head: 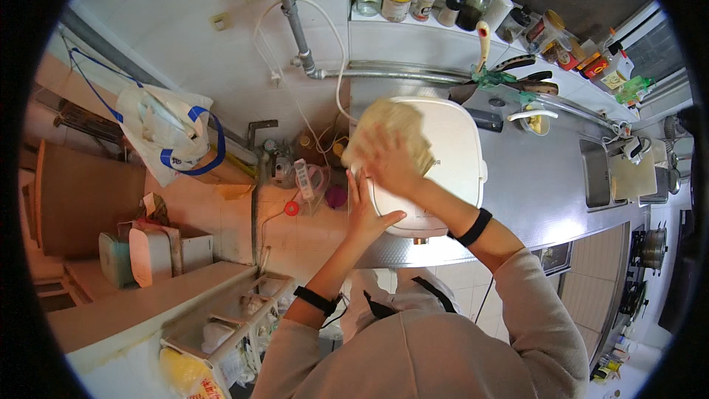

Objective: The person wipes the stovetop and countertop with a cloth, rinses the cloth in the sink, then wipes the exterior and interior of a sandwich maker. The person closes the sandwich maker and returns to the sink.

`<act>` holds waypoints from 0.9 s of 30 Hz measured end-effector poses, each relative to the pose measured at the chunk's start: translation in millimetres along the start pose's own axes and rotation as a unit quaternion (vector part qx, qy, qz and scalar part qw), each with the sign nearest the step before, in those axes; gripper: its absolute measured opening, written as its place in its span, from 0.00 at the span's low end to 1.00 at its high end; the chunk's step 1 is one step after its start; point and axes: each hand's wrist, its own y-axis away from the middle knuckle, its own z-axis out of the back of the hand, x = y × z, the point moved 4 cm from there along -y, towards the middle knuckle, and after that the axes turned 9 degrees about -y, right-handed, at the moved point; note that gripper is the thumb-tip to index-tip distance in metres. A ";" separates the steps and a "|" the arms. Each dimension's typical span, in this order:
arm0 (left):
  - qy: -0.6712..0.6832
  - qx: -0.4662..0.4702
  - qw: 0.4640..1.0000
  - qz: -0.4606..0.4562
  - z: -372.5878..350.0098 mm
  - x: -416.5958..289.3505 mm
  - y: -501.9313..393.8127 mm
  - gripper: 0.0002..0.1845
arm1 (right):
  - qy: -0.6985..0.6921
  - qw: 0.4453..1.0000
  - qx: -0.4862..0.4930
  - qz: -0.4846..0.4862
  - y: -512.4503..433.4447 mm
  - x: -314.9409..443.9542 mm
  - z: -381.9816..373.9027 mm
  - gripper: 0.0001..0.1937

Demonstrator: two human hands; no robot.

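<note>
A white rounded lidded kitchen appliance (457, 138) stands on the stainless steel counter (532, 177) in front of me. A pale yellowish cloth (401, 116) lies bunched over the lid's upper left part. My right hand (388, 160) presses on this cloth with its fingers spread, slightly blurred. Against the appliance's left side rests my left hand (368, 208), its thumb towards the front edge and its fingertips near the cloth. Both wrists wear black bands.
Jars and bottles (397, 1) line the windowsill. Knives with a cream handle (483, 47), a small bowl (536, 122) and a sink (597, 172) are to the right. A white bag (166, 127) hangs left. Below it stand bins and a power strip (304, 178).
</note>
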 end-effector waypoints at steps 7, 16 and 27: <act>-0.003 0.004 1.000 0.012 -1.9 4.1 0.6 0.73 | -0.042 0.994 -0.093 -0.039 -26.7 -112.1 45.1 0.28; 0.014 0.006 1.000 0.013 -1.1 -0.9 -2.9 0.72 | 0.008 0.979 -0.171 -0.114 -29.4 -104.0 18.0 0.19; 0.028 0.031 0.999 0.021 1.3 -6.0 -0.3 0.69 | -0.061 0.978 -0.196 0.038 -9.0 -72.4 28.7 0.27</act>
